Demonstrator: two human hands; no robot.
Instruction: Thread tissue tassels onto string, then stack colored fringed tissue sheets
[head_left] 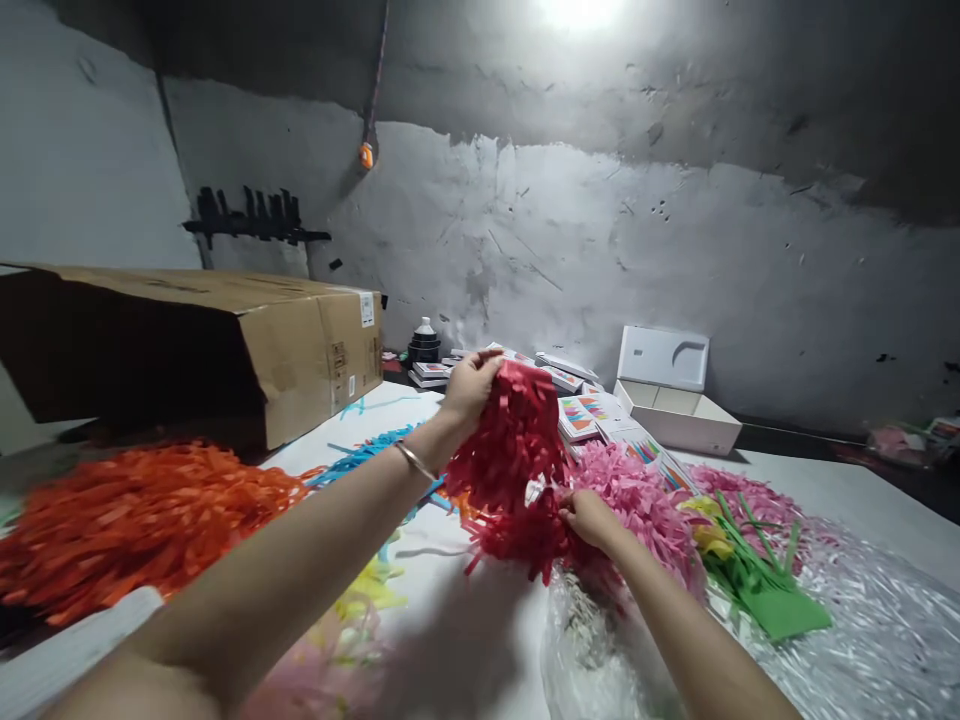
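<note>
My left hand pinches the top edge of a red tissue-paper fringe tassel, holding it up over the table. Its cut strips hang down toward my right hand. Lower down on the right, that hand is closed on the red strips near the bottom of the bunch. Just behind and beside my right hand lies a pile of pink fringe. Below it is a clear plastic bag. Blue strips lie on the table past my left forearm.
A large heap of orange fringe lies at the left, before an open cardboard box. Green fringe and shiny clear wrap lie at the right. Printed cards and an open white box stand toward the wall.
</note>
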